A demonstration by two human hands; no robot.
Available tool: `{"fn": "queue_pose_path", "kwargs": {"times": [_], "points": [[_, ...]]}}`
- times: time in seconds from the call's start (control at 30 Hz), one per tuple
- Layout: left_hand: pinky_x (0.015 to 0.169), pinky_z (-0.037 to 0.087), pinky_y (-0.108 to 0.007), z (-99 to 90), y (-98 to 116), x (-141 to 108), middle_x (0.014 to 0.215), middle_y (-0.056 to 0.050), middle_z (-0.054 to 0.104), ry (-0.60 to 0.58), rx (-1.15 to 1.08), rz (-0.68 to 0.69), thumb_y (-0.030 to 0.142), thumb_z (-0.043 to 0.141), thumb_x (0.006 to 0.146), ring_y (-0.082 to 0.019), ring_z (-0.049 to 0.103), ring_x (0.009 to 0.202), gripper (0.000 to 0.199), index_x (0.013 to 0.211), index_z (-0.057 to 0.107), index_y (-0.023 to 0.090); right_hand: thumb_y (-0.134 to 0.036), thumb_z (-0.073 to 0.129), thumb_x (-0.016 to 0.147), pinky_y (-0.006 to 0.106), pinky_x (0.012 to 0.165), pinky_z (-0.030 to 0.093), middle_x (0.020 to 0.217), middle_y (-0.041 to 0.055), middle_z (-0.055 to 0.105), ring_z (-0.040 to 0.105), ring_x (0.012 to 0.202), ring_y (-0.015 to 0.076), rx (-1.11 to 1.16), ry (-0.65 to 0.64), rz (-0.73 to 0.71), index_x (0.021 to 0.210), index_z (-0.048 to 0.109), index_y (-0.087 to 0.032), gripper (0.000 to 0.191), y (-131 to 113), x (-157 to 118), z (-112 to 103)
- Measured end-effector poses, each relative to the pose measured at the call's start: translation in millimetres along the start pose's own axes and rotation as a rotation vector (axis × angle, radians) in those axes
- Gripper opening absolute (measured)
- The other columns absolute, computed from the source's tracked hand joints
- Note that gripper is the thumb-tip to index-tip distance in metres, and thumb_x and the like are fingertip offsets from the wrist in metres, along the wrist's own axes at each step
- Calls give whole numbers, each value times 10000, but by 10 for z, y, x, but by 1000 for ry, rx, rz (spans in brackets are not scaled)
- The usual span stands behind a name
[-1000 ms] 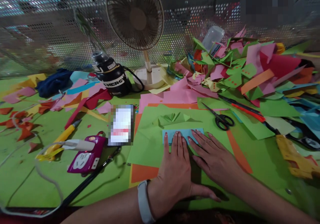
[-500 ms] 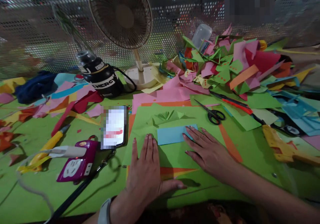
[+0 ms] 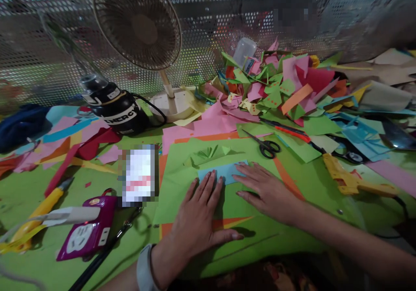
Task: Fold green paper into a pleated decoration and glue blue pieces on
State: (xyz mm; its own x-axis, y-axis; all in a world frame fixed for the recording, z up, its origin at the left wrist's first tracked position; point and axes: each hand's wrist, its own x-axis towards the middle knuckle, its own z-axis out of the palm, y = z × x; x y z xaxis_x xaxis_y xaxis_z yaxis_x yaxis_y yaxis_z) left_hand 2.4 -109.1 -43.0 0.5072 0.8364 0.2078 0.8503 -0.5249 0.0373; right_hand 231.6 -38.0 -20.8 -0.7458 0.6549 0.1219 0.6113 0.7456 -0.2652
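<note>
Blue strip (image 3: 229, 174) flat on green sheet (image 3: 171, 195)

Far L: dark cloth (image 3: 22, 128), then yellow tool (image 3: 48, 202) w/ dark tip, nr purple gadget (image 3: 92, 235). Black bottle (image 3: 121, 115) stands behind; phone (image 3: 139, 176) in front of it, lit screen blurred. Fan (image 3: 144, 26) at the back, R of bottle.

L hand (image 3: 196, 217) – palm down, extended, thumb stuck out to the side, grasping nothing; fingertips over strip's L part. Folded green piece (image 3: 209, 153) just behind strip.

R hand (image 3: 271, 192) likewise flat, fingers spread, gripping nothing; fingertips over strip's R end. Scissors (image 3: 269, 148) lie just beyond it, scrap pile (image 3: 276, 87) behind. Far R: yellow glue gun (image 3: 349, 180), on its side.
</note>
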Motion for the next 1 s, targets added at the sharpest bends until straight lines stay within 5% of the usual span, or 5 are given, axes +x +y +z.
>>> {"fn": "queue_pose_path", "kwargs": {"times": [0.13,0.47,0.7,1.0], "points": [[1135,198,-464,-30,-2,14,1517,-210,394,22,15,4,889,265,769,-336,358,1401,1135,1550,107,81,-348,559,942,509,1121,376,1364,156,593,438,1365,295,133,8,136,1097,688,-155,279,-28,151,-55],[1139,153,-487,-19,20,39,1475,-223,450,80,61,34,882,259,778,-356,399,1365,1142,1548,95,55,-290,640,895,528,1189,200,1514,138,427,227,1468,304,219,-108,368,903,666,-177,116,-215,404,-41],[1146,114,-480,-28,45,45,1485,-235,428,61,75,12,891,294,763,-355,401,1365,1084,1487,307,84,-321,617,911,527,1188,163,1553,132,370,172,1484,292,221,-106,427,874,676,-181,156,-149,353,-26],[1099,231,-498,-42,51,48,1496,-213,424,24,79,-6,906,255,751,-355,384,1376,1089,1514,272,129,-305,602,900,601,1128,251,1536,106,403,217,1470,317,222,-38,425,804,661,-200,154,58,172,-69]]}}
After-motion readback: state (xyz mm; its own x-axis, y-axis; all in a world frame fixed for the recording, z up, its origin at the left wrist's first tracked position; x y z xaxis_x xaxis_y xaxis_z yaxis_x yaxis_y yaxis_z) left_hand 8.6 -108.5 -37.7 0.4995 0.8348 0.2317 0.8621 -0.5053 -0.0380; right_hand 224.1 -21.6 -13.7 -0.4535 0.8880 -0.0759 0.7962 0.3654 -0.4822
